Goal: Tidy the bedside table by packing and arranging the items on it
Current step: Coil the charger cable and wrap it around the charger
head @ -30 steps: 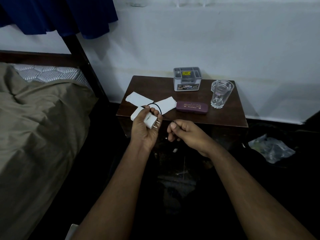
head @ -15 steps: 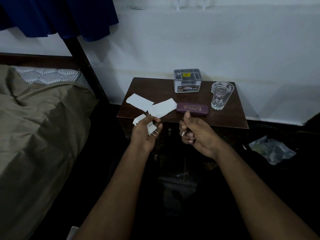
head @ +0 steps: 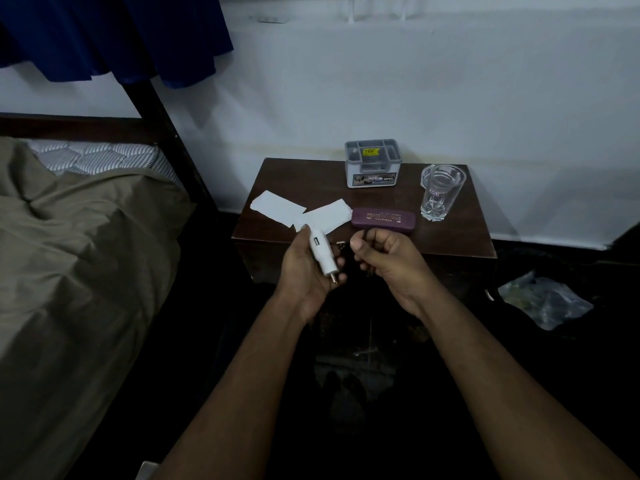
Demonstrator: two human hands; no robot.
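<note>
The left hand (head: 308,271) grasps a white plastic charger plug (head: 322,252) by its body, in front of the dark wooden bedside table (head: 450,237). The right hand (head: 388,261) is clenched on a thin black cable (head: 363,233), barely visible. The plug seems light, rigid and smooth, so the body is the best hold; the cable looks limp and is best coiled.

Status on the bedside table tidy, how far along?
Early. Done: nothing looks packed; the organizer shows no loose items inside. In hand: left hand holds the white charger, right hand is closed on its dark cable. Left: two paper slips lie loose, and the purple case and glass stand unarranged on the table.
</note>
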